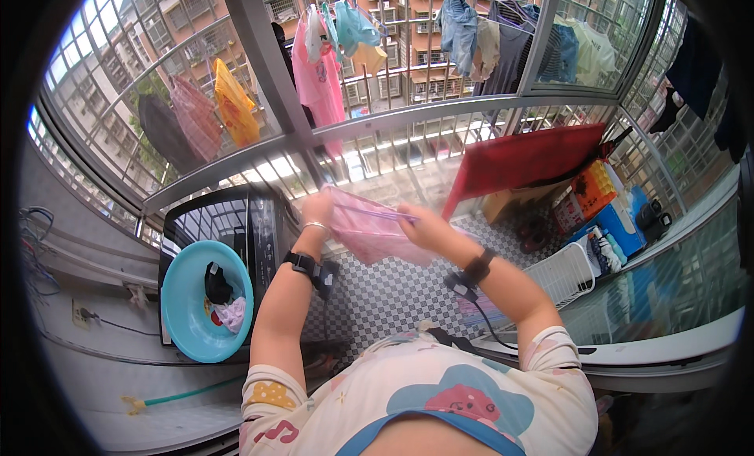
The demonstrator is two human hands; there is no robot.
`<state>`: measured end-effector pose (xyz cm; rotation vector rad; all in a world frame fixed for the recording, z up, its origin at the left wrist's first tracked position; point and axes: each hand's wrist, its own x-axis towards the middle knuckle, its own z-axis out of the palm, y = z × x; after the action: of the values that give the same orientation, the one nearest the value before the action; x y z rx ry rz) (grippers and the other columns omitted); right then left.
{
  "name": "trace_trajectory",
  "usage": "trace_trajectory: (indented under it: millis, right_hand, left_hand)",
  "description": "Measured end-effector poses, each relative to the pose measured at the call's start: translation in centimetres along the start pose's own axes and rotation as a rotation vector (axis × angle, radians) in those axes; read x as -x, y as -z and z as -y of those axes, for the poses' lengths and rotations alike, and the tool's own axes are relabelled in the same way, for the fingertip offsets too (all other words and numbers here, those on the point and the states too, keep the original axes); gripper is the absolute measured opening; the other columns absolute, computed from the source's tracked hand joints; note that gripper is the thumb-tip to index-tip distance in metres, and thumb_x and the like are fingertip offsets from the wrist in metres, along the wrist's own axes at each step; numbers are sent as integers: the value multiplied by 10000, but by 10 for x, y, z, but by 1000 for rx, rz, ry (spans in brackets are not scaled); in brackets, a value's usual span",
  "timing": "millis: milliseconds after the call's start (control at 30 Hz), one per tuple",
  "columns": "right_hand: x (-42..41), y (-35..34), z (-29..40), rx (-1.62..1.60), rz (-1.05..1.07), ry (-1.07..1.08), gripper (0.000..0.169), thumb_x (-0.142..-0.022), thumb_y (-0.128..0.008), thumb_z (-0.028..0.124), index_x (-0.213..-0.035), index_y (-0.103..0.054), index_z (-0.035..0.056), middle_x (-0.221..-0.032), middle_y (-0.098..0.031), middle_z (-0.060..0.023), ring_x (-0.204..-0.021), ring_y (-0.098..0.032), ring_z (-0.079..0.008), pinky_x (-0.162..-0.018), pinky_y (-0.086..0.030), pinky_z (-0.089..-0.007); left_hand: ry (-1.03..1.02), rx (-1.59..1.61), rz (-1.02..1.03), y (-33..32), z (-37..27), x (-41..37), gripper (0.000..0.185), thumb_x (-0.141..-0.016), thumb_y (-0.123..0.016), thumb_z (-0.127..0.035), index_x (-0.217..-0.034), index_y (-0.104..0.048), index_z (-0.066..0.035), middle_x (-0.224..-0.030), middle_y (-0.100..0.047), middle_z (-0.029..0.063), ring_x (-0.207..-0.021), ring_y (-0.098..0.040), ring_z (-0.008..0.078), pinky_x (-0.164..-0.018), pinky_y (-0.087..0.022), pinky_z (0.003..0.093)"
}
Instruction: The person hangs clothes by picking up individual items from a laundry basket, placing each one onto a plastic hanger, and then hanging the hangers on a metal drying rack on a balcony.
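A pink garment (377, 238) is stretched between my two hands, above the checkered floor. My left hand (318, 208) grips its left end. My right hand (429, 227) is closed on a thin purple clothes hanger (377, 212), which runs across the garment's upper edge towards my left hand. How far the hanger goes into the cloth is hard to tell. To the left, a light-blue plastic basin (177, 303) rests on the black lid of a washing machine (259, 220), with a black piece of cloth (218, 284) and a pale crumpled one (232, 314) inside.
Window frames and metal bars run across the front, with a pink shirt (318, 85) and other laundry hanging outside. A red board or cover (524, 161) stands at the right front, near a cardboard box (500, 205), a white wire basket (559, 273) and a blue box (624, 226).
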<state>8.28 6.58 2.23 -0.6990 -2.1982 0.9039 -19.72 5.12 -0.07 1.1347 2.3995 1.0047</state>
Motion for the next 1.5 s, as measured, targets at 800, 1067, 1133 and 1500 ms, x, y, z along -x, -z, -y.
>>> trace_trajectory:
  millis: [800, 1067, 1133, 1500]
  right_hand:
    - [-24, -7, 4, -24, -6, -133, 150, -887, -571, 171, -847, -589, 27, -591, -538, -148, -530, -523, -250, -522, -405, -377]
    - [-46, 26, 19, -155, 58, -87, 165, -905, -571, 149, -854, -607, -4, -571, -478, 2, -536, -425, -81, -489, -349, -283]
    - [-49, 32, 16, -170, 74, -70, 158, -901, -585, 155, -869, -615, 3, -580, -479, 17, -545, -427, -68, -493, -354, -275]
    - [-49, 65, 11, 234, -398, 206, 357, -761, -723, 122, -1057, -555, 17, -938, -572, -89, -853, -559, -194, -730, -472, -322]
  left_hand:
    - [-123, 60, 238, 13, 7, 28, 400, -813, -510, -319, -812, -654, 54, -770, -656, 226, -676, -648, 336, -643, -499, 402]
    - [-470, -369, -1, 66, -29, 50, 439, -788, -686, -439, -905, -639, -19, -770, -627, 132, -658, -609, 281, -627, -475, 396]
    - [-786, -476, -369, 75, -42, 57, 349, -801, -679, -348, -953, -658, -34, -942, -625, 130, -738, -624, 247, -674, -478, 371]
    - [-475, 82, 173, 50, -32, 43, 218, -876, -617, -239, -851, -649, -26, -633, -570, 64, -565, -512, 150, -546, -415, 294]
